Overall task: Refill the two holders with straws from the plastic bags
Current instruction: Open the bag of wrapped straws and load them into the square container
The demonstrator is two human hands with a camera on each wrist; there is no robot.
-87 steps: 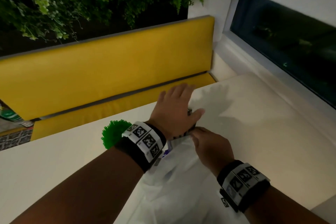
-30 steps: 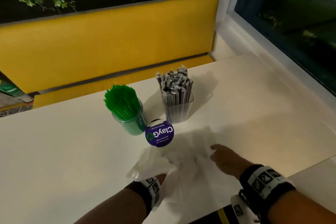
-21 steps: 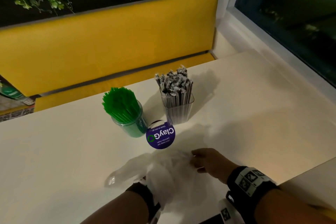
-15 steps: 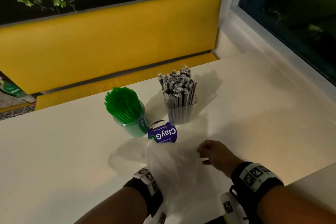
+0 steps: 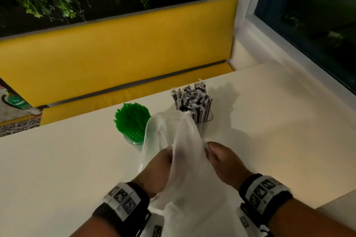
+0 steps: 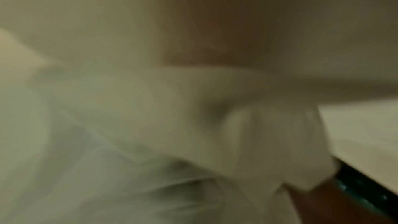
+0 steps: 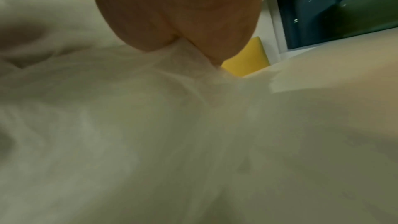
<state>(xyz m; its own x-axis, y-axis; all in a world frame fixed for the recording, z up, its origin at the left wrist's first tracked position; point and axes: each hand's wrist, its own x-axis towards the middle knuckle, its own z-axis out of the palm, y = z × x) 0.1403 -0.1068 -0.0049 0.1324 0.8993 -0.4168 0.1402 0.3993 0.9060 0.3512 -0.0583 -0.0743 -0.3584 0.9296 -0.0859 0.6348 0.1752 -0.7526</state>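
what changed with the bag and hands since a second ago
The bag was lying on the table; now both hands grip it and have lifted it, so it hides the purple disc. The left hand holds one side, the right hand the other. Both straw holders stayed put, still full.

The bag (image 5: pixel 185 159) veils the fingers of both hands, the left hand (image 5: pixel 158 171) and the right hand (image 5: pixel 227 165), so how they hold the film cannot be made out, and it also covers the lower part of both holders, the green one (image 5: pixel 133 140) and the clear one (image 5: pixel 204 125). Both wrist views are smeared with blur (the left one worst), showing only pale folds of the bag (image 6: pixel 150 125) (image 7: pixel 172 125) and a vague patch of skin. The forearms and the bag's lower end run off the bottom edge of the head view.
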